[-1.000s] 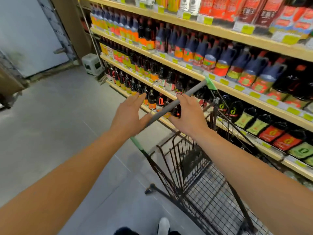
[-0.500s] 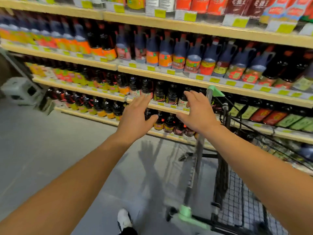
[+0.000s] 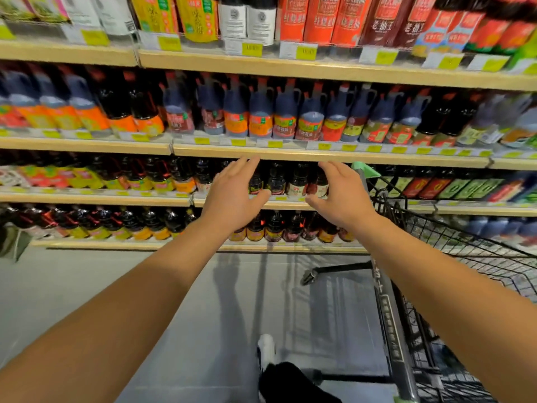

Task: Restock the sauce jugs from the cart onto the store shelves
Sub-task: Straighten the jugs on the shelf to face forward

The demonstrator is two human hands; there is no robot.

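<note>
Both hands were held out toward the shelving with each grip wide and empty, fingers spread and slightly curled, palms turned toward each other. The left hand [image 3: 232, 196] and the right hand [image 3: 341, 193] floated side by side with a gap between them, touching nothing, in front of a row of small dark bottles [image 3: 296, 181] on the third shelf board down. Bare forearms ran back from them to the lower corners of the view.

Just above the fingertips ran the wooden shelf edge [image 3: 290, 154] with its yellow price tags. On that board stood the sauce jugs [image 3: 286, 117], dark blue handled containers with red caps and orange, red and yellow labels, packed close together in a row. Above them, the top shelf carried tall red and yellow pouches [image 3: 316, 16] and white-labelled bottles. More dark bottles filled the lowest shelf near the floor.

The black wire cart [image 3: 453, 251] stood to the right, near the right forearm, its grey handle bar [image 3: 392, 330] with green ends running from near the right hand down toward the bottom edge. What lay in its basket could not be made out. On the grey floor [image 3: 87, 286] below, one white shoe [image 3: 266, 349] showed.
</note>
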